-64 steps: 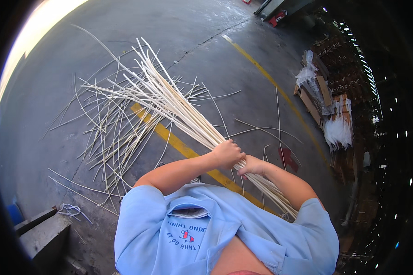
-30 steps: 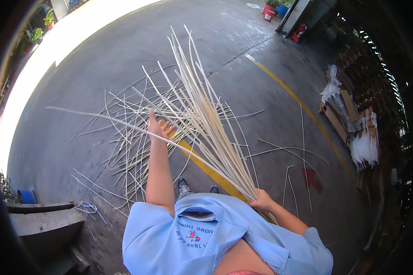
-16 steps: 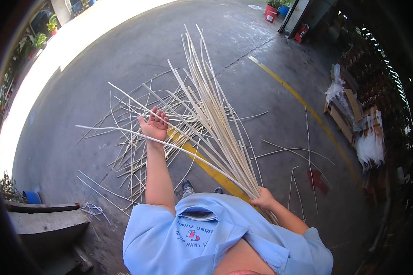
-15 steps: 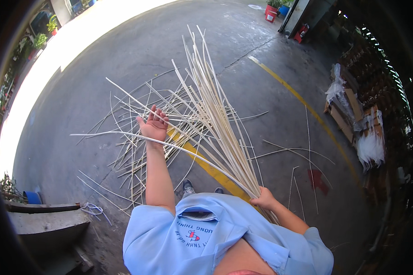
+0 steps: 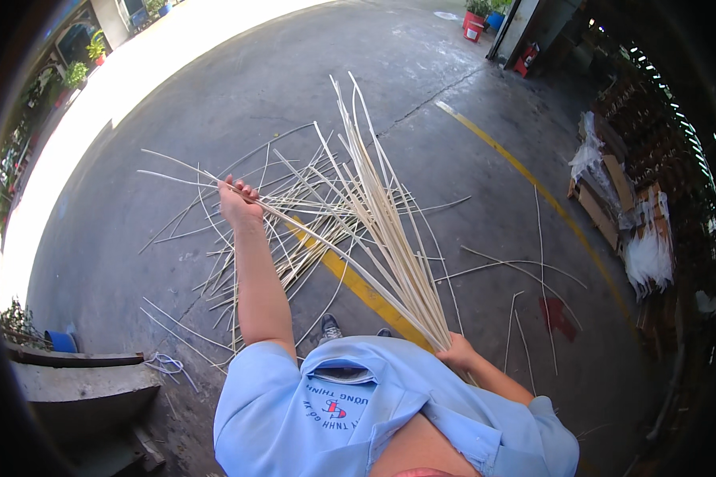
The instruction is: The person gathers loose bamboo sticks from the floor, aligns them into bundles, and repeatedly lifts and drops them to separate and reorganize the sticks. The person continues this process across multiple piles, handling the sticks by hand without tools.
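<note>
A thick bundle of long pale rattan canes (image 5: 390, 238) fans out upward and away from me. My right hand (image 5: 457, 350) is closed around its lower end, close to my body. Out to the left, my left hand (image 5: 240, 203) is closed on a couple of canes (image 5: 314, 231) that bend away from the bundle; their tips stick out past the fist. These canes still run back to the bundle's gripped end. Beneath, a loose heap of similar canes (image 5: 294, 208) lies crisscrossed on the concrete floor.
Single canes (image 5: 525, 262) lie scattered at the right, others at the lower left. A yellow line (image 5: 366, 290) crosses the floor (image 5: 239, 87). Wrapped cardboard stacks (image 5: 605, 187) stand at the right. A grey bench-like piece (image 5: 79, 385) is at the lower left, beside a white cord (image 5: 167, 366).
My left hand has gone from open, palm up, to closed around a couple of canes. It has moved slightly left, drawing them away from the bundle, whose far tips sit lower in view.
</note>
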A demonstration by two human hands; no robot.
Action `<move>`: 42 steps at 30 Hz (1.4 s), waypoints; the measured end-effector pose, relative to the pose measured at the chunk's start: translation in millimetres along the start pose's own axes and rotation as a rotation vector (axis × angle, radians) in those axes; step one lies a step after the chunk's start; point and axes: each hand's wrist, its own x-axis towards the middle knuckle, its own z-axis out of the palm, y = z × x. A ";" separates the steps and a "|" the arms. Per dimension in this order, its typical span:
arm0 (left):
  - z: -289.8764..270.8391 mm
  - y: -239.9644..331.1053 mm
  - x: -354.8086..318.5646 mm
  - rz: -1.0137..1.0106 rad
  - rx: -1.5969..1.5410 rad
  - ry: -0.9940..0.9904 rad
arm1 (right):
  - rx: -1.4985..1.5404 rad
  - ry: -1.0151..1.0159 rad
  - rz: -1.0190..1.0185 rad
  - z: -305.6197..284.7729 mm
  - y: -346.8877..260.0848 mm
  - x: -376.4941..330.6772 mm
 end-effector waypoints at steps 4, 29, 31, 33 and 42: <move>28.8 16.8 8.7 0.024 0.129 -0.038 | 0.157 -0.161 -0.081 -10.2 22.4 1.4; 3.9 -1.0 42.5 -0.269 0.092 -0.237 | 0.779 -0.616 0.225 -22.0 28.8 9.2; 2.8 0.7 44.4 -0.272 0.091 -0.307 | 0.722 -0.619 0.258 -25.4 20.4 7.1; 2.7 -6.8 39.9 -0.321 0.088 -0.395 | 0.679 -0.580 0.303 -28.0 15.5 5.0; 14.4 -64.4 -37.5 -0.390 0.238 -0.623 | 0.692 -0.636 0.196 -24.4 -5.2 23.7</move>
